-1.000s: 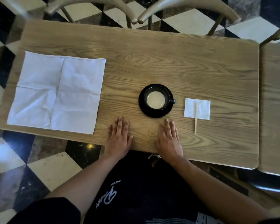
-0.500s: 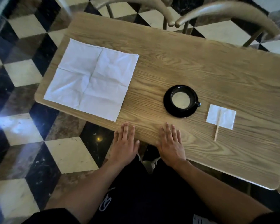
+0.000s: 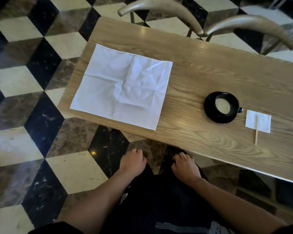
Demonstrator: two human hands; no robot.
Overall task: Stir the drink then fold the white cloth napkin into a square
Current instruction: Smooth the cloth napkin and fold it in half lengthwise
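A single head-worn wide-angle view looks steeply down and forward from above the seated person's lap. The wooden table (image 3: pixel 210 78) runs slantwise from about 10 o'clock to 4 o'clock, filling the upper right. The checkered floor (image 3: pixel 24 81) fills the left side, from 7 to 11 o'clock. Two chair backs (image 3: pixel 159 9) curve along the top edge, near 12 to 2 o'clock. Both forearms enter from the bottom edge, close to the lens. Straight edges bow slightly toward the borders.
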